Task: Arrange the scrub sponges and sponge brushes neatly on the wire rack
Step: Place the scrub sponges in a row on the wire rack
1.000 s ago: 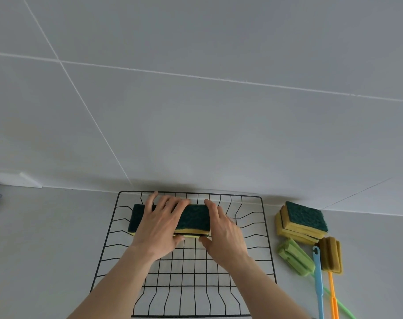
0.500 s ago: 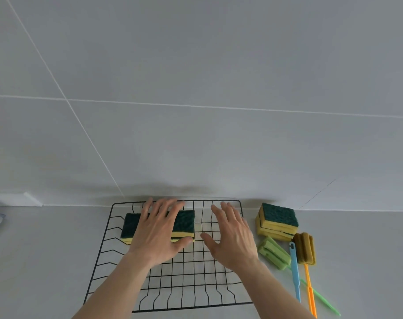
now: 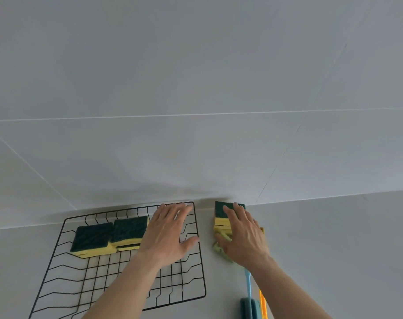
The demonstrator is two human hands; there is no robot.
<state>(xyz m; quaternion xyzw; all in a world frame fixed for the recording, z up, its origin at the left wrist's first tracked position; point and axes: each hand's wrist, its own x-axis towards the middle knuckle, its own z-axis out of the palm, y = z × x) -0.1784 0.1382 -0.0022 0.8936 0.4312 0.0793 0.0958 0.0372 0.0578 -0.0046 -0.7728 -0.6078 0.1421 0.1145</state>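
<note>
The wire rack (image 3: 197, 236) is thin black metal wire, smooth and a little shiny. On the rack sit two scrub sponges (image 3: 108, 236). Their tops are dark green, rough and scratchy looking. Under the green is soft yellow foam, dull and full of tiny holes. Right of the rack is a stack of sponges (image 3: 220, 217) made the same way. Near it, the blue handle (image 3: 248, 284) and the orange handle (image 3: 262, 305) look like smooth plastic. The counter (image 3: 333, 249) under the rack is grey, smooth and matt. The wall (image 3: 195, 88) behind the rack is pale, smooth tile.
</note>
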